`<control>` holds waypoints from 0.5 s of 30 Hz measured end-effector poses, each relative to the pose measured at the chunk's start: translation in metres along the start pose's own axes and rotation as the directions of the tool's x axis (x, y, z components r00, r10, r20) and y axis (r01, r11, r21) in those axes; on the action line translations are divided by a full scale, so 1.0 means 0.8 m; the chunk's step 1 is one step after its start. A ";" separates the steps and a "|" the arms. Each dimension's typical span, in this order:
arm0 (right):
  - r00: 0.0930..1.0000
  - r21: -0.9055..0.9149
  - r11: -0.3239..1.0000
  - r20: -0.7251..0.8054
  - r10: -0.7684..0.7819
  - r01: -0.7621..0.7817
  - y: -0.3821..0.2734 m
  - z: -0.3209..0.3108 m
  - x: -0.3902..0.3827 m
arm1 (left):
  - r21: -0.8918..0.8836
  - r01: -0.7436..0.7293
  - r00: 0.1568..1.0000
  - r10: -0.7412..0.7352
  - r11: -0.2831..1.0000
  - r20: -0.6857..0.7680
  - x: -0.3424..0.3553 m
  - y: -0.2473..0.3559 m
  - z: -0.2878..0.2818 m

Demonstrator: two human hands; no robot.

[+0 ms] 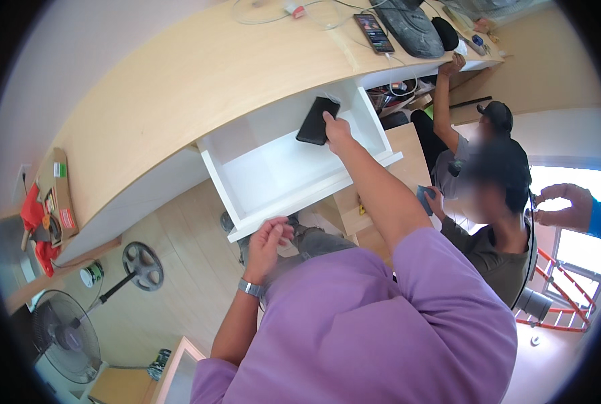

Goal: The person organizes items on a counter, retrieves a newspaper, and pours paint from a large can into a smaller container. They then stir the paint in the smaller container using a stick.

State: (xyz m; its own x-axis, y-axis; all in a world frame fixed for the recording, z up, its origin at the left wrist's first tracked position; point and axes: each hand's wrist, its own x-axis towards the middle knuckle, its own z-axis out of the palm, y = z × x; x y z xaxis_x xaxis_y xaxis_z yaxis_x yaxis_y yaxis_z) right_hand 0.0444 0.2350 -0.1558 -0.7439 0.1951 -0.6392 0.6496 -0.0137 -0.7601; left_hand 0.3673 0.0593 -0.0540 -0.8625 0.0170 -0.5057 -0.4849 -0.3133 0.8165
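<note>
My right hand [337, 130] grips a black smartphone [318, 121] by its near edge, the thumb lying on top. The phone is held over the far right part of a pulled-out white drawer [267, 176] below the desktop; I cannot tell if it touches the drawer. Loosely bent and holding nothing, my left hand [271, 244] is beside the drawer's front edge, with a metal-banded watch [251, 287] on its wrist. Whether its fingertips touch the drawer front cannot be made out.
A long wooden desk [179, 101] carries another phone [374, 34] and cables. To my right, one person [499, 202] holds a blue block and another reaches to the desk. A standing fan [65, 337], round-based stand [142, 266] and red-handled tool [32, 210] are at left; an orange ladder [563, 289] stands far right.
</note>
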 end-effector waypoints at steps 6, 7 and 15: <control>0.994 0.043 0.999 0.110 -0.016 0.011 0.003 -0.059 -0.035 | 0.847 -0.372 0.730 0.683 0.379 0.015 0.191 0.086 0.012; 0.992 0.005 0.998 0.116 -0.059 0.059 0.004 -0.064 -0.037 | 0.874 -0.411 0.690 0.715 0.260 0.112 0.229 0.098 0.028; 0.954 -0.325 0.911 0.235 -0.184 0.255 -0.018 -0.093 -0.058 | 0.815 -0.385 0.875 0.452 0.433 0.173 0.341 0.106 0.087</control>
State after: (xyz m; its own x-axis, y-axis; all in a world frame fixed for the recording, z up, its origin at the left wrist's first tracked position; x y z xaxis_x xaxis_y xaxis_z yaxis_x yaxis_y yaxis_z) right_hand 0.0814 0.2989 -0.1063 -0.8662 -0.0417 -0.4980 0.4529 0.3557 -0.8175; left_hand 0.0805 0.1031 -0.1037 -0.9990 0.0372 -0.0249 0.0043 0.6321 0.7749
